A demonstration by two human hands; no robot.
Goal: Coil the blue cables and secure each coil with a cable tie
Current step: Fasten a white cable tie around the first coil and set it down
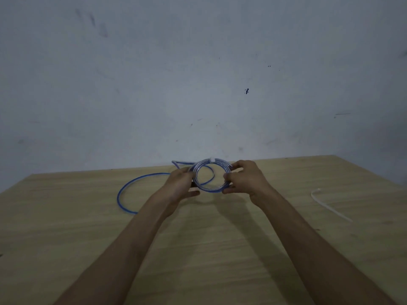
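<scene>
A small round coil of blue cable [210, 188] is held above the wooden table between both hands. A white cable tie [212, 160] wraps the coil at its top. My left hand [181, 182] grips the coil's left side. My right hand [243, 178] pinches its right side with curled fingers. A second blue cable [127, 190] lies loose on the table in a wide arc behind and left of my left hand, and its far end reaches the wall.
A loose white cable tie [328, 205] lies on the wooden table [220, 249] at the right. A grey wall stands right behind the table's far edge.
</scene>
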